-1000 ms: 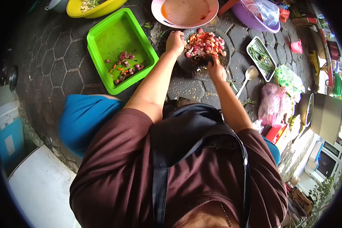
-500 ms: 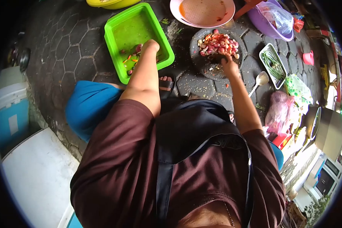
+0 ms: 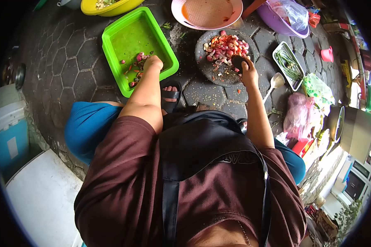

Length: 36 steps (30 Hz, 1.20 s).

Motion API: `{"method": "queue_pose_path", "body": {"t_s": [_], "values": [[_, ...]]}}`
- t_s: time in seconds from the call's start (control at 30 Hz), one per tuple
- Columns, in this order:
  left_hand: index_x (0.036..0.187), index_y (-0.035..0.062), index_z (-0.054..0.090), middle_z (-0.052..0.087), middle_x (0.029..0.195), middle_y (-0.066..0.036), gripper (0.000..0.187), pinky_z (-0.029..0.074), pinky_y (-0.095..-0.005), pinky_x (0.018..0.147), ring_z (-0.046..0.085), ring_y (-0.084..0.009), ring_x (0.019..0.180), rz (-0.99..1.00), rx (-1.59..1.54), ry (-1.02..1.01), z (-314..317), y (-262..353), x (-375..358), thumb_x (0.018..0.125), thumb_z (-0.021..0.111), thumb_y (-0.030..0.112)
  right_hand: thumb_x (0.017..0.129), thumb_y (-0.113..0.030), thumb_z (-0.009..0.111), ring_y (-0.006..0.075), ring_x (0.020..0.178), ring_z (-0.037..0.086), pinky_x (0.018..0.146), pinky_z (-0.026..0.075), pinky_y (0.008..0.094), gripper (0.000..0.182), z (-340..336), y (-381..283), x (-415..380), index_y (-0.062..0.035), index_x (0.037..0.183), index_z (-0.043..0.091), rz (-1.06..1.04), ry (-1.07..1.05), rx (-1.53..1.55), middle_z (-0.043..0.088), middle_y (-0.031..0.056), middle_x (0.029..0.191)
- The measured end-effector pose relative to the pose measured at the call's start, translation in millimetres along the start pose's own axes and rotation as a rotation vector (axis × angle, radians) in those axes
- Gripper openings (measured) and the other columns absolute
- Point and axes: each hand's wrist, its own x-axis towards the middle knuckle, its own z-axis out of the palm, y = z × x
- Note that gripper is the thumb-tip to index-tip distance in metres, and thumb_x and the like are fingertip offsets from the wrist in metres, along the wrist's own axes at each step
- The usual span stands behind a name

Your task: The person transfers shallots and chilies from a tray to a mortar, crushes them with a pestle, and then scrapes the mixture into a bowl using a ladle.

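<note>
My left hand reaches down into the green tray, beside a small heap of shallots and bits of red and orange chili. Its fingers are hidden behind the back of the hand. My right hand grips a dark stone pestle over the near right side of the round stone mortar. On the mortar lies a pile of shallots, pale cloves and red chili, partly crushed. Small pale crumbs are scattered on the paving in front of it.
Behind the mortar stands a pink bowl with orange residue. A yellow basin is at the back left, a purple basin at the back right. To the right are a ladle, a tray of green stalks and plastic bags.
My left hand has drawn nearer to me inside the green tray, and the shallots beside it have shifted. The pestle in my right hand is now lifted and more visible. The view has shifted slightly.
</note>
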Motion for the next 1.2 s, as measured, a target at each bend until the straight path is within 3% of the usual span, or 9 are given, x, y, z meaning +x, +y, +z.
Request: {"method": "queue_pose_path", "body": {"t_s": [0.03,0.3,0.37,0.5,0.7,0.83,0.93,1.03,1.2], "values": [[0.108,0.003,0.065,0.058,0.119,-0.018,0.033,0.047,-0.0388,0.093,0.056,-0.0294,0.112,-0.011,0.001,-0.06,-2.0,-1.1,0.7,0.076,0.064,0.013,0.089,-0.037,0.052,0.0295,0.077,0.065,0.071,0.05,0.0374,0.041,-2.0,-1.4,-0.2,-0.0185,0.125,0.055,-0.09,0.08,-0.066,0.066,0.0194,0.096],[0.102,0.0029,0.066,0.061,0.113,-0.019,0.027,0.048,-0.0392,0.09,0.059,-0.0308,0.108,-0.025,-0.197,0.191,12.9,5.5,11.1,0.087,0.047,0.016,0.086,-0.041,0.051,0.038,0.091,0.064,0.08,0.05,0.0487,0.047,35.3,-15.1,-11.2,-0.0282,0.131,0.045,-0.004,-0.157,-0.416,0.065,0.0225,0.096],[0.089,0.0012,0.062,0.065,0.093,-0.02,0.018,0.05,-0.0427,0.079,0.063,-0.036,0.09,0.187,-0.232,0.531,21.6,17.8,23.4,0.081,0.052,0.014,0.087,-0.041,0.05,0.0375,0.092,0.063,0.079,0.049,0.0487,0.048,32.8,-21.5,2.7,-0.0273,0.132,0.043,0.023,-0.236,-0.39,0.065,0.0224,0.095],[0.081,0.0057,0.062,0.064,0.078,-0.018,0.008,0.05,-0.0429,0.069,0.064,-0.0343,0.076,0.566,-0.435,0.574,26.7,84.8,7.3,0.077,0.059,0.012,0.088,-0.039,0.049,0.0393,0.096,0.061,0.084,0.047,0.0452,0.044,16.2,-4.2,18.4,-0.0222,0.129,0.049,0.012,-0.221,-0.191,0.064,0.0248,0.098],[0.087,0.005,0.06,0.057,0.108,-0.022,0.01,0.047,-0.0408,0.084,0.058,-0.0364,0.1,0.958,-0.225,0.104,96.7,173.8,-56.7,0.082,0.052,0.009,0.089,-0.039,0.05,0.0421,0.098,0.059,0.085,0.046,0.046,0.042,5.8,9.6,-20.8,-0.0179,0.126,0.052,0.004,-0.141,-0.169,0.063,0.0259,0.1],[0.093,0.0059,0.061,0.049,0.121,-0.016,0.02,0.047,-0.0385,0.091,0.053,-0.0303,0.108,1.066,0.004,0.12,128.7,187.4,-71.9,0.089,0.042,0.011,0.089,-0.04,0.051,0.0438,0.094,0.059,0.082,0.047,0.0471,0.042,5.2,9.8,-36.2,-0.0193,0.126,0.051,0.076,-0.156,-0.201,0.063,0.0272,0.097],[0.098,0.0072,0.063,0.051,0.115,-0.013,0.022,0.046,-0.0385,0.092,0.05,-0.0284,0.112,1.202,0.168,0.457,124.0,182.2,-70.3,0.09,0.044,0.014,0.089,-0.04,0.051,0.0437,0.093,0.06,0.081,0.047,0.047,0.042,2.2,14.1,-35.7,-0.0195,0.126,0.051,0.038,-0.165,-0.196,0.063,0.0269,0.097],[0.092,0.0062,0.061,0.054,0.111,-0.013,0.02,0.047,-0.04,0.086,0.056,-0.0298,0.104,1.076,0.002,0.199,102.1,181.5,-72.6,0.09,0.043,0.015,0.089,-0.039,0.051,0.0443,0.092,0.06,0.08,0.047,0.0474,0.042,-1.1,2.8,-32.6,-0.0196,0.126,0.051,0.001,-0.143,-0.174,0.063,0.0269,0.096],[0.09,0.0101,0.064,0.058,0.098,-0.011,0.011,0.049,-0.0407,0.079,0.059,-0.0305,0.091,0.881,-0.327,0.384,83.4,174.1,-42.8,0.082,0.057,0.01,0.09,-0.036,0.051,0.0428,0.084,0.062,0.074,0.049,0.0472,0.041,-8.7,-34.8,-37.7,-0.0216,0.128,0.048,-0.098,-0.057,-0.213,0.064,0.0252,0.09]]}}
